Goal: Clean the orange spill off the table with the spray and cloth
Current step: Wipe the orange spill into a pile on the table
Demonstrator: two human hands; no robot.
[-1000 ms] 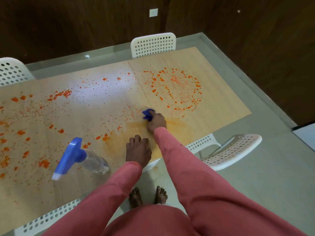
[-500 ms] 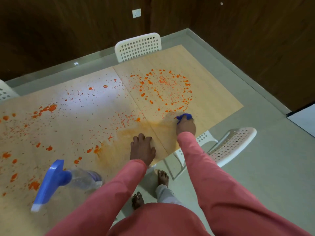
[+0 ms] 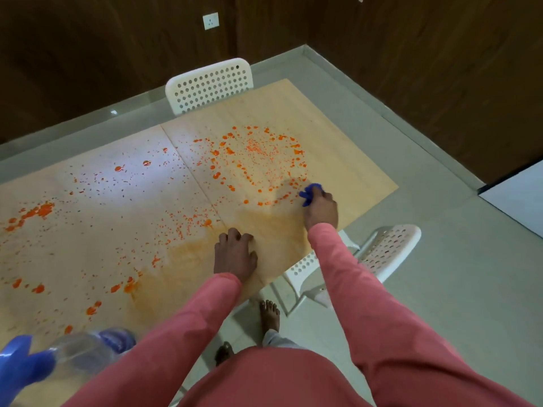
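Orange spatter (image 3: 258,160) covers the light wooden table (image 3: 338,136), with a ring of drops on the right panel and more blotches to the left. A smeared orange patch (image 3: 188,254) lies near the front edge. My right hand (image 3: 320,208) grips a bunched blue cloth (image 3: 310,193) and presses it onto the table at the ring's near right edge. Beside the smear, my left hand (image 3: 235,254) rests on the table with its fingers bent. The spray bottle (image 3: 67,356), clear with a blue trigger head, lies on its side at the lower left.
A white perforated chair (image 3: 210,83) stands at the table's far side. Another white chair (image 3: 379,254) sits at the near right corner, just beside my bare feet (image 3: 269,315). Dark wooden walls close the room behind. Grey floor spreads to the right.
My right hand has swept the cloth rightward and farther up the table, into the ring of drops. The view has shifted right; my left hand stays planted on the table.
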